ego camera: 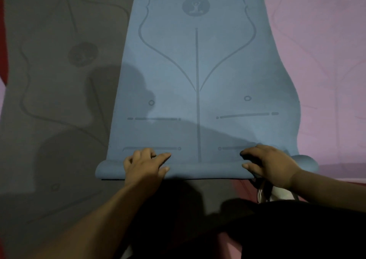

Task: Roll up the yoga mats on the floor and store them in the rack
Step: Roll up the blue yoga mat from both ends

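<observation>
Dark clothing (pixel 257 229) nearest, low in view; both forearms reach out over it. Blue mat (pixel 196 70) lies flat on red floor (pixel 2 46), centre of scene, running far; near end wound into short roll (pixel 208 169). Left hand (pixel 146 163) on roll left of mat's centre line, fingers curled over top, thumb along near side. Right hand (pixel 271 163) on roll toward right end, fingers wrapped over far side. Grey mat (pixel 59 80) flat at left, edge under blue mat. Pink mat (pixel 326 60) flat at right.
</observation>
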Demonstrator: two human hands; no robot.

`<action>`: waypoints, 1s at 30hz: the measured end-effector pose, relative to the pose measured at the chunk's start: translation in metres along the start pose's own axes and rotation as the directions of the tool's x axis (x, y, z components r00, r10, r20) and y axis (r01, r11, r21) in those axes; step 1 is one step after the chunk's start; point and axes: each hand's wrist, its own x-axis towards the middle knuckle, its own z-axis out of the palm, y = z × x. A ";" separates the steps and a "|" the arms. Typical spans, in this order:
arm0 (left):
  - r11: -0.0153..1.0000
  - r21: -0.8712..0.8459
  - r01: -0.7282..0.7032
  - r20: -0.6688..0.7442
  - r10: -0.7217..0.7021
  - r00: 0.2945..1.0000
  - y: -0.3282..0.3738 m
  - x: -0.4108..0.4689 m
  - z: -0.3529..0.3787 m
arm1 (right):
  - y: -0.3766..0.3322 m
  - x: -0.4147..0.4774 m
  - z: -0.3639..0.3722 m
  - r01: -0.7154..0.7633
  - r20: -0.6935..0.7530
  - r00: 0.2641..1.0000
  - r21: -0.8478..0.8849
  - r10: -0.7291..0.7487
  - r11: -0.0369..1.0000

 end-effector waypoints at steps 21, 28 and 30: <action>0.989 -0.075 -0.127 0.055 0.131 0.990 -0.008 0.011 -0.001 | -0.003 -0.022 0.020 0.033 -0.288 0.956 -0.086 -0.057 0.996; 1.000 0.002 0.031 0.081 -0.031 0.996 0.008 0.014 -0.013 | 0.007 0.000 0.004 -0.024 -0.064 0.998 -0.106 0.017 0.994; 0.995 0.023 0.099 -0.014 -0.099 0.995 0.019 0.011 -0.013 | 0.008 0.010 -0.005 -0.051 0.071 0.996 -0.077 0.056 0.996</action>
